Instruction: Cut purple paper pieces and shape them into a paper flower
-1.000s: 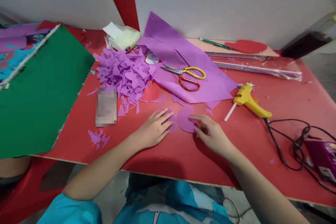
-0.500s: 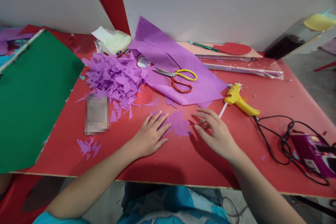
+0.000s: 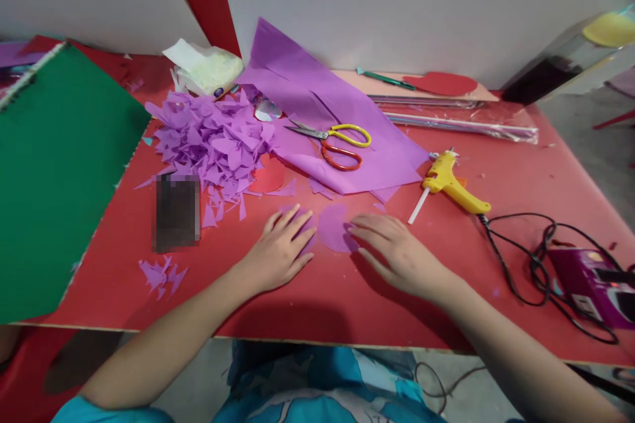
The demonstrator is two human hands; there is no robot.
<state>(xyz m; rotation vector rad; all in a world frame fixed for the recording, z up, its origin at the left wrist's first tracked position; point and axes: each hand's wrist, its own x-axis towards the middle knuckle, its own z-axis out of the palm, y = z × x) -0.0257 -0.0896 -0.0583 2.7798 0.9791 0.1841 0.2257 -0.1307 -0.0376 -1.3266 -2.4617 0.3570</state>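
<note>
We see matt purple paper — flat, smooth discs (image 3: 332, 228), a broad sheet (image 3: 389, 153), a ragged heap of cutouts (image 3: 213, 135) — on a smooth red tabletop (image 3: 536, 188) w/ a soft sheen. Nearby, we spot scissors (image 3: 322, 135) w/ grey metal blades & shiny, plastic-looking handles, a yellow plastic glue gun (image 3: 449, 182), glossy clear wrap (image 3: 510, 127) & a matt green board (image 3: 74, 178) w/ rough edges.

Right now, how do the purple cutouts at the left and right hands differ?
The left cutout is mostly covered by the left hand; the right cutout is mostly exposed, the right hand overlapping just its right side.
The left cutout is nearer the scrap pile, the right cutout nearer the glue gun.
Both lie on the red table.
</note>
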